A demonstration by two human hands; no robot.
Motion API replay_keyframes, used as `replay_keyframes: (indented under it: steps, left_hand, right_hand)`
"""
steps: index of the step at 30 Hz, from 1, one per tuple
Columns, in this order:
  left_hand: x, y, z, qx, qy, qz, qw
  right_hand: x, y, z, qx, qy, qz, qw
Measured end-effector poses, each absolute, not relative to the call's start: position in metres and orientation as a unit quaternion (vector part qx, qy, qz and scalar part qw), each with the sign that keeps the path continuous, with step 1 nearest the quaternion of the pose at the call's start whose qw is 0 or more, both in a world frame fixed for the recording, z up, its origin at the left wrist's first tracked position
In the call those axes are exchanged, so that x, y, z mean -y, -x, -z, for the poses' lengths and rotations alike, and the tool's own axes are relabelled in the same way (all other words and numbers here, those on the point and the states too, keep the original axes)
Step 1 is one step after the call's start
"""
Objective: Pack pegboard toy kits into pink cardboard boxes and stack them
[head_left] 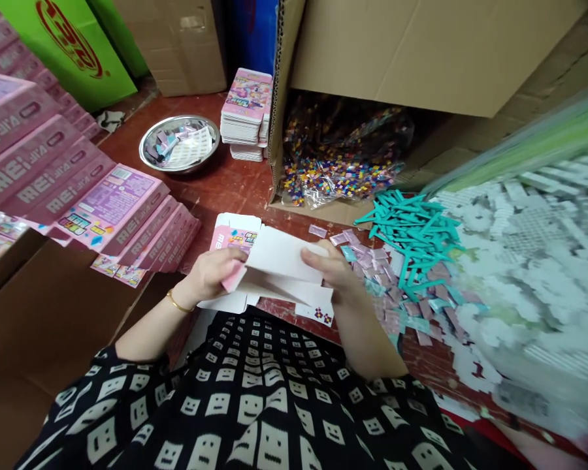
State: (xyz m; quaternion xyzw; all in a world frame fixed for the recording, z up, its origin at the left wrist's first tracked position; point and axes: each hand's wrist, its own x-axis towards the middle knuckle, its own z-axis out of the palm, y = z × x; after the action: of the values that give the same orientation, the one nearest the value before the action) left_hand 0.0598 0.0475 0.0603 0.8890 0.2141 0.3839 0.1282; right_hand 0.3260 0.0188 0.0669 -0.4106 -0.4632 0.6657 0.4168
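Between my hands, in the middle of the view, is a partly folded pink-and-white carton [287, 253], its white inner side showing. My left hand [219, 273] is closed round its left end, at a pink flap. On the right end, my right hand [329, 261] pinches the white panel, thumb on top. Beneath and behind it lies a flat carton blank [225, 234] with a printed pink panel. A white card [318, 314] with small dark coloured pixel patterns shows below the right end of the carton.
Stacked pink boxes [127, 202] stand at left. Behind are a metal bowl [179, 164], flat cartons [247, 104] and a cardboard box [396, 52] with bagged colourful beads [343, 156]. Rightward lie teal sticks [411, 228], small packets [372, 261] and a bag of white pieces [543, 274].
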Motion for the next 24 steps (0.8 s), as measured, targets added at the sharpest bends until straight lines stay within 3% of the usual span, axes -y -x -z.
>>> replay_keyframes:
  steps: [3,6,8,11,15,21,24]
  left_hand:
    - [-0.049,-0.067,-0.074,-0.161,-0.898,-0.386,0.137]
    - [-0.050,-0.071,-0.085,-0.136,-0.901,-0.398,0.107]
    - [-0.049,-0.071,-0.087,-0.156,-0.898,-0.392,0.128]
    - [-0.045,-0.064,-0.080,-0.224,-0.871,-0.423,0.111]
    - [-0.038,-0.045,-0.068,-0.316,-0.833,-0.451,0.053]
    - [-0.036,-0.039,-0.063,-0.404,-0.816,-0.401,0.103]
    - [-0.040,-0.045,-0.061,-0.436,-0.806,-0.375,0.141]
  right_hand:
    - [-0.025,-0.315,-0.065,0.422,0.360,-0.748,0.365]
    - [-0.036,-0.309,-0.048,0.455,0.324,-0.749,0.356]
    - [-0.051,-0.317,-0.025,0.518,0.355,-0.678,0.382]
    - [-0.080,-0.350,0.022,0.575,0.500,-0.458,0.457]
    - [-0.105,-0.403,0.077,0.505,0.651,-0.286,0.489]
    - [-0.111,-0.426,0.101,0.463,0.706,-0.280,0.458]
    - [-0.105,-0.411,0.071,0.455,0.650,-0.286,0.537]
